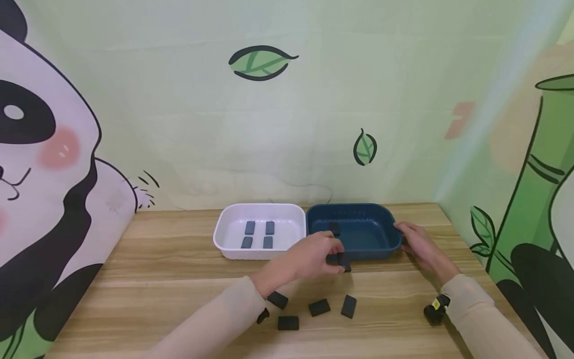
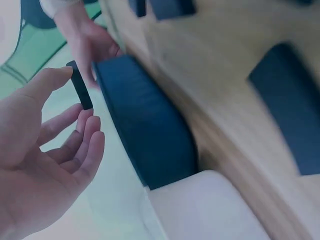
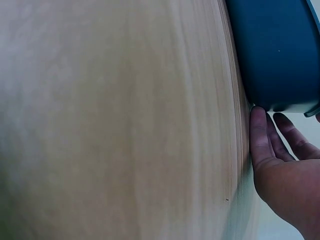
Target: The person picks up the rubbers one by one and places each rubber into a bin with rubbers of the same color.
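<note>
My left hand (image 1: 314, 255) pinches a small dark rectangular block (image 2: 80, 86) between its thumb and fingertips. In the head view that hand is in front of the near wall of a dark blue plastic tray (image 1: 372, 253) and overlaps its left part. Inside the blue tray, toward its left end, lies a dark block (image 1: 334, 229). My right hand (image 1: 419, 244) holds the tray's right end, thumb at the rim and fingers (image 3: 259, 130) against the lower outer wall. Several loose dark blocks (image 1: 288, 323) lie flat on the wooden table, beside and below my left forearm.
Left of the blue tray, end against end, stands a white tray (image 1: 217, 238) with several dark blocks (image 1: 270, 228) in two rows. Both trays sit at the back of the table (image 1: 179, 279), near a printed cloth wall (image 1: 188, 124). More printed cloth rises at both sides.
</note>
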`<state>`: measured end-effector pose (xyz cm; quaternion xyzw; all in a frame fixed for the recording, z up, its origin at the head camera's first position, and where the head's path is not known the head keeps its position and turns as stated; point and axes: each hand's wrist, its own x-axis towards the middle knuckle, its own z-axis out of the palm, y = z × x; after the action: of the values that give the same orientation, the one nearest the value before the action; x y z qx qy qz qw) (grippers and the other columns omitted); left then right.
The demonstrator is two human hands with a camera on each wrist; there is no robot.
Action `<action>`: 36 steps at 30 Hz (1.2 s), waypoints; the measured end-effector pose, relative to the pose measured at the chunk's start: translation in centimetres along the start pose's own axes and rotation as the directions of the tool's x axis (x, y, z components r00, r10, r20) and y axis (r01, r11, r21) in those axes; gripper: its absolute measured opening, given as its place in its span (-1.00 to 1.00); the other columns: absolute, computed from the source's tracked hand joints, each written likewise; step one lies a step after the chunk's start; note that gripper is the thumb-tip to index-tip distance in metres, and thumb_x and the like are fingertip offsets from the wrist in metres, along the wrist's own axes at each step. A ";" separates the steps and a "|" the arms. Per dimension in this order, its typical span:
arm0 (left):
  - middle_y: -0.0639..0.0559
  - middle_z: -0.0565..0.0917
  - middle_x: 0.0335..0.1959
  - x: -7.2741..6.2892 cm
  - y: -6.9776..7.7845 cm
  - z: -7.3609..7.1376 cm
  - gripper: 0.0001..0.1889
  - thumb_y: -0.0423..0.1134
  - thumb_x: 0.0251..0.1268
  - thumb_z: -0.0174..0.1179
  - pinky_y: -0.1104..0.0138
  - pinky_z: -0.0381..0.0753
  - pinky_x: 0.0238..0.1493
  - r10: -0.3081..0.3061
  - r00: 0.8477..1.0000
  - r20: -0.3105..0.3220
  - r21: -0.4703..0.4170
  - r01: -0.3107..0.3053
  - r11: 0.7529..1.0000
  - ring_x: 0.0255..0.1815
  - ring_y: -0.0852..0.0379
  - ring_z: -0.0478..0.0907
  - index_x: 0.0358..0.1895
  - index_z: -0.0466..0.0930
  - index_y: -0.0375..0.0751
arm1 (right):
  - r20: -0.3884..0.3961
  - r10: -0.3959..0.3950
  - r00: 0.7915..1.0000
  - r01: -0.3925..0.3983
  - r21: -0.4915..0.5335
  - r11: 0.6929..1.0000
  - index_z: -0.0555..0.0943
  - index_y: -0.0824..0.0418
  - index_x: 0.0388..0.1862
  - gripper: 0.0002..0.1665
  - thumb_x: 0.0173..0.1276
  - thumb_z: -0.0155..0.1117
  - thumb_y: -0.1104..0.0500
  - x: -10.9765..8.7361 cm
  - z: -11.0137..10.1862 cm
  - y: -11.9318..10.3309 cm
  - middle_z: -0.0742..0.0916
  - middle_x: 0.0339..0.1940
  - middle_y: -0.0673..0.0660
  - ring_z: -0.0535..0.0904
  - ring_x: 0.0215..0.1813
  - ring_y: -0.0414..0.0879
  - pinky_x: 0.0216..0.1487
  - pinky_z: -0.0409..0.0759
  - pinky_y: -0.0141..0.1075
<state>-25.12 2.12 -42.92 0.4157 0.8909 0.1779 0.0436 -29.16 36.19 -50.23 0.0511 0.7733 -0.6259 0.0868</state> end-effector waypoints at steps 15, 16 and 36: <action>0.07 0.68 0.06 5.9 -3.0 -0.5 -0.52 0.10 0.43 0.39 0.39 0.62 0.19 -0.055 0.994 -0.092 0.066 0.061 0.996 0.11 0.18 0.65 0.25 0.73 -0.09 | -0.022 -0.008 1.000 0.008 -0.006 1.000 0.40 0.45 0.44 -0.36 0.75 -0.05 -0.07 -0.6 -0.1 0.1 0.55 0.29 0.16 0.53 0.03 -0.34 0.01 0.65 -0.42; 0.07 0.68 0.07 6.2 -3.2 -0.3 -0.52 0.10 0.44 0.39 0.39 0.63 0.18 -0.065 0.993 -0.099 0.068 0.071 0.995 0.11 0.18 0.65 0.25 0.73 -0.09 | -0.026 -0.008 1.000 0.008 -0.001 1.000 0.41 0.44 0.43 -0.37 0.75 -0.04 -0.07 -0.6 -0.1 0.1 0.56 0.28 0.17 0.53 0.03 -0.34 0.00 0.65 -0.42; 0.06 0.76 0.08 11.3 -5.6 3.1 -0.58 0.07 0.39 0.45 0.27 0.65 0.20 -0.255 0.954 -0.155 0.031 0.262 0.964 0.11 0.11 0.68 0.17 0.78 -0.08 | -0.031 -0.007 0.999 0.007 -0.003 1.000 0.35 0.48 0.48 -0.33 0.76 -0.07 -0.06 -0.6 0.1 0.0 0.45 0.47 0.36 0.51 0.09 -0.29 0.02 0.64 -0.43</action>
<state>-35.87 8.19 -46.99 0.2820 0.9426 0.1784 -0.0113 -28.59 36.12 -50.14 0.0579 0.7758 -0.6241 0.0725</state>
